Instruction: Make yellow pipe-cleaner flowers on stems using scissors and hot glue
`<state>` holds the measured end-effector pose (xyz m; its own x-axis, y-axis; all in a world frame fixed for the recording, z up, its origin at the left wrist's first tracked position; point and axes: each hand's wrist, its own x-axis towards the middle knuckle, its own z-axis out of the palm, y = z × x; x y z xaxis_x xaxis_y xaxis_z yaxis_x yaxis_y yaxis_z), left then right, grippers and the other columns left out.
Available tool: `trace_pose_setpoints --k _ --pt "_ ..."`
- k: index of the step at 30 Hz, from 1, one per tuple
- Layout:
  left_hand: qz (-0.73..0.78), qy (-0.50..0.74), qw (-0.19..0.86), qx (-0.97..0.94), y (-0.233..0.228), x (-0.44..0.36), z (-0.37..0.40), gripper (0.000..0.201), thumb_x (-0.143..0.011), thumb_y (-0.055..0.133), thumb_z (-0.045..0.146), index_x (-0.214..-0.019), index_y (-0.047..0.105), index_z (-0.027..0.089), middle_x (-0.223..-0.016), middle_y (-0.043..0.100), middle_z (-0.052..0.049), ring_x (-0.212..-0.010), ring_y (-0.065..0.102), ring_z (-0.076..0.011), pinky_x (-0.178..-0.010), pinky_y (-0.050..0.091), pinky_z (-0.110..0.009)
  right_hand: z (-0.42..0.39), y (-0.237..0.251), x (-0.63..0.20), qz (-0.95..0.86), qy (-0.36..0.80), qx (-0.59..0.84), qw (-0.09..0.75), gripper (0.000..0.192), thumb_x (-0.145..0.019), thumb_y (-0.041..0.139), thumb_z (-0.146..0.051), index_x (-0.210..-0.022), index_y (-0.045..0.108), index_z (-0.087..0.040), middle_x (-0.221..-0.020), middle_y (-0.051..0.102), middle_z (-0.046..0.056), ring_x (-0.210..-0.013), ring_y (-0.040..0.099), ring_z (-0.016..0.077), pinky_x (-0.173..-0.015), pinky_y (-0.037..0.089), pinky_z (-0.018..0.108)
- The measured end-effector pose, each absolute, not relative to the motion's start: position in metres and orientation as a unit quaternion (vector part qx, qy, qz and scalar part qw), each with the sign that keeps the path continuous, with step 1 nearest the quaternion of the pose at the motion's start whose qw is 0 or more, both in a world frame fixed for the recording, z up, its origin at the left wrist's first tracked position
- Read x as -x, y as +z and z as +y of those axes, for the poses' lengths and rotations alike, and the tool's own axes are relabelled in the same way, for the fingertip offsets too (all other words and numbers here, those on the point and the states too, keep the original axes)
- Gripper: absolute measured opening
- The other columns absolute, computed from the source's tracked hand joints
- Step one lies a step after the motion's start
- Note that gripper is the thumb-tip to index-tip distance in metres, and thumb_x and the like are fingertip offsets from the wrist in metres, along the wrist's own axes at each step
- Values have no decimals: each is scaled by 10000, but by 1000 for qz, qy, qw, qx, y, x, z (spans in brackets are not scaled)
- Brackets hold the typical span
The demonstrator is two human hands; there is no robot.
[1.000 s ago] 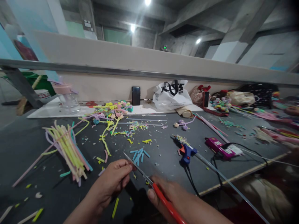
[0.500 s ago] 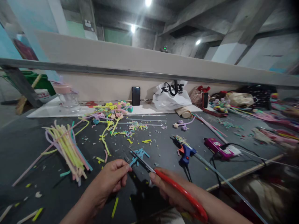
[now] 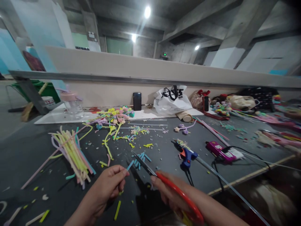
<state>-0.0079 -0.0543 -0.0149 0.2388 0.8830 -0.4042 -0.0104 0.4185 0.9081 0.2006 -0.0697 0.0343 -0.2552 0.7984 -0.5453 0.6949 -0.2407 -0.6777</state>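
My left hand (image 3: 107, 186) pinches a short blue pipe-cleaner piece (image 3: 130, 165) between thumb and fingers, low in the middle of the view. My right hand (image 3: 172, 196) grips red-handled scissors (image 3: 164, 183), whose blades are open and point up-left with the tips right beside the blue piece. Just behind the blades lies a small pile of cut blue pieces (image 3: 142, 157) on the dark grey table (image 3: 28, 150).
A bundle of pastel pipe cleaners (image 3: 71, 152) lies at the left. A blue glue gun (image 3: 187, 155) and a pink device (image 3: 222, 150) with cables sit at the right. Finished pipe-cleaner flowers (image 3: 116, 113), a phone (image 3: 137, 101) and a white bag (image 3: 171, 99) stand at the back.
The scissor blades have opened and swung down toward the blue piece in my left hand. The camera has tilted slightly, shifting the table up in view.
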Motion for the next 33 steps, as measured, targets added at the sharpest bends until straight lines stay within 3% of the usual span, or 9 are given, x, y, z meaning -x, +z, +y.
trace_pose_setpoints --k 3,9,14,23,29,33 --pt "515 350 665 -412 -11 9 -55 316 -722 539 465 -749 504 152 -456 466 70 -283 216 4 -335 70 -170 -73 36 -203 -604 528 594 54 383 -848 254 -560 -871 406 -209 -537 453 -67 -336 359 58 -362 334 190" --pt "506 362 660 -422 -3 3 -57 302 -727 551 446 -736 506 148 -454 458 70 -305 220 5 -348 82 -165 -79 23 -205 -731 378 564 75 413 -847 289 -576 -808 475 -210 -640 556 -14 -490 451 90 -471 320 208" --pt "498 355 653 -446 -6 2 -57 286 -737 550 428 -702 507 148 -456 454 67 -314 229 0 -349 92 -168 -85 14 -202 -765 327 548 85 441 -850 251 -595 -801 482 -221 -666 574 -4 -529 445 102 -520 323 224" --pt "501 355 643 -457 -2 2 -57 288 -762 524 406 -640 490 147 -485 475 51 -325 264 -2 -362 118 -168 -94 18 -197 -758 328 554 108 395 -867 259 -558 -829 465 -222 -627 568 -12 -499 431 97 -471 284 214" --pt "499 357 654 -442 0 -2 -57 233 -754 534 374 -739 528 142 -479 477 49 -337 253 -6 -360 108 -158 -99 23 -193 -764 314 558 82 268 -863 349 -460 -941 472 -234 -679 636 19 -529 551 135 -437 258 220" --pt "501 353 663 -430 0 -3 -57 230 -728 557 358 -768 536 133 -476 470 45 -348 243 -8 -361 107 -155 -101 21 -191 -778 268 566 61 286 -856 350 -461 -934 488 -224 -650 649 33 -531 594 176 -398 204 228"
